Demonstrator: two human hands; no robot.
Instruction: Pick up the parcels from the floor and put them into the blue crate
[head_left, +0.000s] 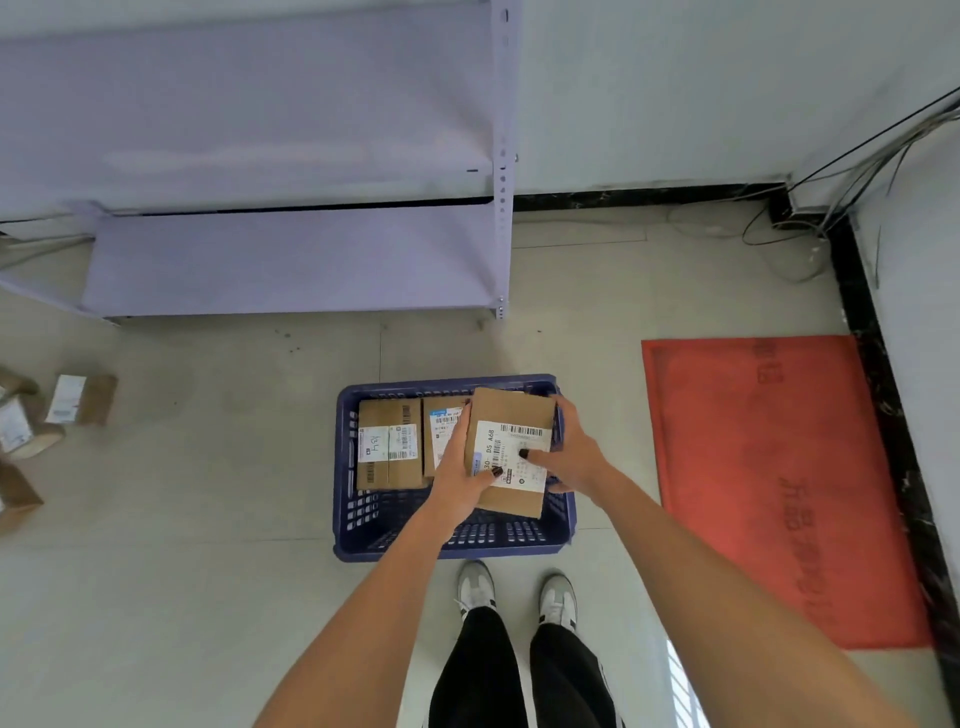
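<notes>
Both hands — left hand (464, 470) and right hand (570, 457) — grip a cardboard parcel (506, 452) by its sides, thumbs on its white label reading "D5 A68", right over the blue crate (358, 525). Two more parcels already lie inside — the left box (388, 448) has "134" handwritten on its label.

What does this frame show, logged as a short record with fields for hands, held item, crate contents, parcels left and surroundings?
hands: left hand and right hand both grip one parcel
held item: cardboard parcel with white label, over the right part of the blue crate
crate contents: two labelled parcels, one at left, one partly hidden by the left hand
parcels left: several boxes on the floor at far left
surroundings: grey shelf unit, red mat to the right
</notes>
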